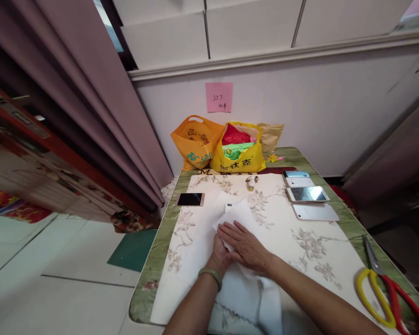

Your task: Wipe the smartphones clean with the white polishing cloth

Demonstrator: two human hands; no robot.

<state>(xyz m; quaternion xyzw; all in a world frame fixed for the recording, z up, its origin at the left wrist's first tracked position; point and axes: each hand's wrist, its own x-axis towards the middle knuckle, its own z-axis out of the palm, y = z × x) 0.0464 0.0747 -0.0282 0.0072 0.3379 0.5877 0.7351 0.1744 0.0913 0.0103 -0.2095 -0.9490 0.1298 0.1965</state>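
Note:
A white phone shows only its camera end above a folded white cloth; the rest is covered. My left hand, with a green bangle on its wrist, is closed around the phone's lower part through the cloth, its fingers mostly hidden. Across the cloth lies my right hand, fingers stretched out flat and pressing on it, touching the left hand. A larger white cloth spreads beneath both wrists on the floral table mat.
A dark-screened phone lies left. Several phones sit at right, including a silver one. Scissors with yellow and red handles rest near the right edge. An orange bag and a filled yellow bag stand at the back.

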